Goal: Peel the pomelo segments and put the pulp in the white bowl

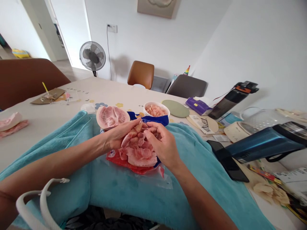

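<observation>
My left hand (128, 132) is closed around a pomelo segment (137, 128), its palm turned up. Against the segment's right side, my right hand (160, 140) has its thumb and fingers curled in a pinch; whatever lies between them is too small to make out. Pink pomelo membranes and peel (142, 156) lie below on a red and blue plastic bag (124, 163). Just beyond my left hand rests a pomelo half (112, 117), cut face up. A white bowl (168, 112) behind my fingers holds loose pink pulp (155, 111).
The bag lies on a teal towel (192, 156) over the table edge. On the right are a dark phone (226, 159), a blue bottle (261, 143), a black bottle (229, 100), glasses (205, 124) and a green round mat (176, 108). Pomelo peel (11, 123) lies far left.
</observation>
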A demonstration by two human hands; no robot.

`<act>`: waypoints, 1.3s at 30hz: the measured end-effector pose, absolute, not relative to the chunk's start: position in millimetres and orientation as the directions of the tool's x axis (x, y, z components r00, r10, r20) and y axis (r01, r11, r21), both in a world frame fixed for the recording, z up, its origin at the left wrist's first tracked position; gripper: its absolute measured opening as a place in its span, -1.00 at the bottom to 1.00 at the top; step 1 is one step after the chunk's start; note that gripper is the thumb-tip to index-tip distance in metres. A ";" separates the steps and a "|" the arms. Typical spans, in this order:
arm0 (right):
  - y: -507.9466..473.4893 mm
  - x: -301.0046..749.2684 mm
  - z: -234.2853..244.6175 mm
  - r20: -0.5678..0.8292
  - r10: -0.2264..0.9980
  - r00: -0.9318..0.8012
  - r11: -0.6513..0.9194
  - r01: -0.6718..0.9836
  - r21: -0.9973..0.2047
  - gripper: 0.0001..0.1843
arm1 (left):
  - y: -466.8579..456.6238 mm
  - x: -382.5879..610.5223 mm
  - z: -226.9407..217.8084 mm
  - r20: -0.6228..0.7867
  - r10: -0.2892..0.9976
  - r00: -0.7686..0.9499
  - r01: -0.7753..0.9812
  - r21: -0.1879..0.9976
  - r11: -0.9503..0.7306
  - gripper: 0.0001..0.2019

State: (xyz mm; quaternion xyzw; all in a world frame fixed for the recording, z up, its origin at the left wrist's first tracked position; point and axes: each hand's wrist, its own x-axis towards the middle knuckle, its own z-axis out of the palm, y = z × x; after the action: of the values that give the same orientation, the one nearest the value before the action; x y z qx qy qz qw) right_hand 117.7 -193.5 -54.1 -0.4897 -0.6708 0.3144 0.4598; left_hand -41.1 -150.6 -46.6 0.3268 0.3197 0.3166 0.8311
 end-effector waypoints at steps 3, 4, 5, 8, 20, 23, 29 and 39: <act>-186.0 127.5 -30.9 0.474 0.874 -0.108 0.464 0.476 -0.747 -0.85 | -135.3 -35.4 -28.3 -0.307 0.776 0.551 -0.312 0.786 0.533 -0.69; -181.6 131.1 -21.5 0.542 0.833 -0.113 0.517 0.511 -0.687 -0.87 | -128.3 -32.4 -22.4 -0.292 0.786 0.546 -0.302 0.806 0.509 -0.71; -176.2 134.8 -12.1 0.602 0.789 -0.121 0.561 0.538 -0.628 -0.88 | -120.6 -28.9 -17.1 -0.273 0.793 0.545 -0.291 0.825 0.484 -0.74; -152.3 146.4 11.7 0.684 0.716 -0.138 0.625 0.563 -0.540 -0.84 | -94.5 -15.6 -4.9 -0.195 0.811 0.552 -0.275 0.875 0.397 -0.78; -47.0 186.1 -21.4 0.268 0.962 -0.054 0.270 0.354 -0.895 -0.69 | -2.5 36.0 -8.3 -0.128 0.859 0.496 -0.183 0.951 0.248 -0.90; -39.5 190.0 -31.1 0.246 0.969 -0.039 0.246 0.300 -0.922 -0.68 | 3.1 38.7 -13.6 -0.078 0.838 0.539 -0.164 0.967 0.196 -0.85; -33.8 195.7 -33.7 0.175 0.984 0.044 0.169 0.118 -0.978 -0.63 | 5.3 38.2 -21.8 0.001 0.810 0.586 -0.231 0.959 0.166 -0.81; -28.1 193.2 -40.1 0.134 0.988 0.075 0.148 -0.230 -0.962 -0.76 | 6.7 37.4 -26.5 0.046 0.860 0.508 0.020 0.998 -0.065 -0.73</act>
State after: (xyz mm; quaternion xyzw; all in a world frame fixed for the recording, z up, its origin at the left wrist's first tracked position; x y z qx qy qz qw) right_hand 193.2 -28.1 -40.1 -0.4151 -0.4567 0.5037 0.6045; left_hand 37.4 6.7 -26.5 0.6372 0.3453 0.3557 0.5901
